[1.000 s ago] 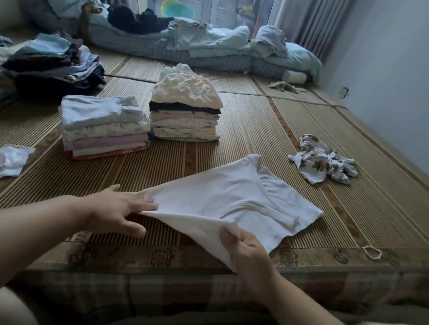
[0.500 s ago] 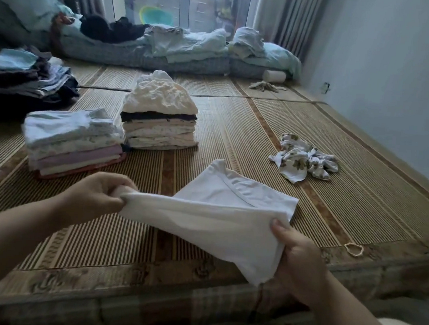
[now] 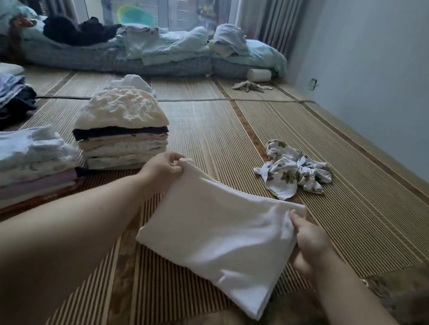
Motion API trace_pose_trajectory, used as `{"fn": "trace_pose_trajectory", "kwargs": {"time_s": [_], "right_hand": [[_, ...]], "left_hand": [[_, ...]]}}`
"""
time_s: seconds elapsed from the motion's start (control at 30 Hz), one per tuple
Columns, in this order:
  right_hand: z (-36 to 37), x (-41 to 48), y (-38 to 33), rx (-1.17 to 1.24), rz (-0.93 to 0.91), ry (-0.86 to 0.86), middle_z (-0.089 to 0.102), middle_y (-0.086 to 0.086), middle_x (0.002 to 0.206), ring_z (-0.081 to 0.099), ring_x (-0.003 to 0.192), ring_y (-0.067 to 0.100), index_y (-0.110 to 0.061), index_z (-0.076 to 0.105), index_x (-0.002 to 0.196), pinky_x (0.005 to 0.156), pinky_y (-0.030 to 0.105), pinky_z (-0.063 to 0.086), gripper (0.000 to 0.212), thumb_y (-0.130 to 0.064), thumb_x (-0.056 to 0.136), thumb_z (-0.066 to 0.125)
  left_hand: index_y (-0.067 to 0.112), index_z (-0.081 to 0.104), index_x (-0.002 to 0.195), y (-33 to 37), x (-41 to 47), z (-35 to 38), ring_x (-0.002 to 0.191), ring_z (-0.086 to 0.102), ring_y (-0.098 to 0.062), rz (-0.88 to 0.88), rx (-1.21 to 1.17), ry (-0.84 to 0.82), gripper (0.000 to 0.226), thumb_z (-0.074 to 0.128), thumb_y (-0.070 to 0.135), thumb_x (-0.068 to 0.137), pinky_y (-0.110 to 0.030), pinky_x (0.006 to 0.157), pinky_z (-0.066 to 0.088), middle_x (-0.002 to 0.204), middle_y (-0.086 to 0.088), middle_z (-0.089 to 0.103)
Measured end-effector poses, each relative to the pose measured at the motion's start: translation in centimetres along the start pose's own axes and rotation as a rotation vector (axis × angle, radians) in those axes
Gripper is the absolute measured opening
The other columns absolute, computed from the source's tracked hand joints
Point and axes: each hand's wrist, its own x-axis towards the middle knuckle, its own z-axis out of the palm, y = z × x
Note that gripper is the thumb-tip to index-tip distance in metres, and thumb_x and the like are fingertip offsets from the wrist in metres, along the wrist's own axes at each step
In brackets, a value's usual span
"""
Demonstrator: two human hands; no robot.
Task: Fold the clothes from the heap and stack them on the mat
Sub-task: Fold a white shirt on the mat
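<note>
A white garment (image 3: pixel 217 235), folded into a rectangle, lies on the striped straw mat (image 3: pixel 359 214) in front of me. My left hand (image 3: pixel 162 169) pinches its far left corner. My right hand (image 3: pixel 310 244) grips its right edge. Two stacks of folded clothes stand to the left: a nearer one (image 3: pixel 18 168) with pale blue on top and a farther one (image 3: pixel 121 128) capped by a cream crinkled piece. A crumpled floral garment (image 3: pixel 294 170) lies loose on the mat to the right.
A darker pile of clothes (image 3: pixel 4 97) sits at the far left. Bedding and a mattress (image 3: pixel 145 52) line the window at the back, with a white roll (image 3: pixel 258 74) and a small rag (image 3: pixel 251 86) near them. A wall runs along the right.
The near half of the white garment has been carried over onto its far half, so it now lies as a smaller flat rectangle. Both hands moved forward with it.
</note>
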Motion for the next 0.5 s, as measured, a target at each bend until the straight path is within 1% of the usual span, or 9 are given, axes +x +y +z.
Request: {"fn": "trace_pose_trajectory", "kwargs": {"time_s": [0.1,0.17,0.2,0.23,0.27,0.3,0.33,0.4,0.5], "right_hand": [[-0.3,1.6,0.7,-0.399,-0.124,0.231,0.060,0.012,0.126,0.058,0.113,0.030,-0.012,0.047,0.134,0.095,0.046,0.047,0.042,-0.032,0.097,0.050],[0.5,0.2,1.7,-0.729,-0.360,0.335,0.049,0.008,0.137,0.049,0.121,0.026,-0.018,0.037,0.142,0.097,0.039,0.042,0.054,-0.031,0.093,0.054],[1.3,-1.1,2.6,-0.863,-0.475,0.304,0.043,0.007,0.141,0.045,0.125,0.025,-0.022,0.035,0.144,0.098,0.037,0.039,0.056,-0.033,0.092,0.055],[2.4,-2.3,3.8,-0.986,-0.544,0.212,0.035,0.007,0.148,0.036,0.133,0.024,-0.025,0.032,0.145,0.103,0.037,0.034,0.059,-0.037,0.092,0.054],[3.8,-3.4,5.1,-1.118,-0.554,0.095,0.023,0.007,0.155,0.023,0.141,0.023,-0.028,0.026,0.147,0.110,0.038,0.026,0.064,-0.044,0.091,0.051],[5.0,-4.1,6.7,-1.275,-0.513,-0.007,0.007,0.006,0.160,0.006,0.146,0.023,-0.031,0.016,0.150,0.115,0.042,0.013,0.070,-0.054,0.090,0.045],[6.1,-4.6,8.2,-1.425,-0.436,-0.079,-0.009,0.004,0.160,-0.011,0.146,0.023,-0.035,0.005,0.150,0.116,0.047,0.000,0.077,-0.064,0.087,0.038],[7.3,-4.7,10.1,-1.589,-0.305,-0.143,-0.031,0.003,0.155,-0.036,0.138,0.025,-0.036,-0.012,0.149,0.108,0.056,-0.016,0.088,-0.078,0.080,0.023],[6.2,-3.5,10.6,-1.706,-0.350,-0.183,-0.047,0.001,0.144,-0.051,0.126,0.023,-0.038,-0.023,0.145,0.101,0.057,-0.026,0.097,-0.088,0.069,0.010]], "left_hand": [[0.016,0.052,0.135,-1.8,2.2,2.7,0.113,0.058,-0.021,-0.111,0.206,0.003,0.044,0.058,0.021,0.091,-0.026,0.087,0.046,0.136,-0.006,0.055],[0.020,0.043,0.143,-3.0,2.1,3.9,0.117,0.055,-0.024,-0.160,0.290,-0.036,0.055,0.059,0.032,0.092,-0.030,0.088,0.048,0.145,-0.007,0.046],[0.025,0.038,0.145,-3.7,1.7,4.3,0.127,0.046,-0.026,-0.114,0.390,-0.078,0.060,0.058,0.040,0.091,-0.036,0.098,0.045,0.151,-0.008,0.036],[0.034,0.029,0.148,-4.5,1.0,4.7,0.141,0.026,-0.029,-0.016,0.547,-0.145,0.065,0.055,0.048,0.090,-0.043,0.111,0.031,0.159,-0.006,0.018],[0.047,0.016,0.148,-5.3,0.3,4.9,0.148,-0.001,-0.026,0.120,0.702,-0.219,0.068,0.049,0.058,0.089,-0.049,0.117,0.011,0.162,0.000,-0.006],[0.060,0.001,0.142,-6.1,-0.4,4.9,0.144,-0.023,-0.022,0.261,0.812,-0.293,0.068,0.042,0.066,0.088,-0.050,0.115,-0.004,0.157,0.006,-0.025],[0.069,-0.009,0.134,-6.8,-1.0,4.9,0.138,-0.036,-0.019,0.346,0.873,-0.364,0.065,0.034,0.070,0.086,-0.049,0.112,-0.013,0.151,0.010,-0.037],[0.071,-0.013,0.130,-8.0,-1.8,4.5,0.133,-0.042,-0.014,0.348,0.902,-0.456,0.059,0.023,0.074,0.084,-0.049,0.113,-0.014,0.149,0.011,-0.039],[0.053,-0.006,0.145,-8.9,-2.5,4.0,0.139,-0.034,-0.014,0.216,0.868,-0.462,0.073,0.023,0.077,0.083,-0.050,0.118,-0.004,0.155,0.011,-0.030]]}}
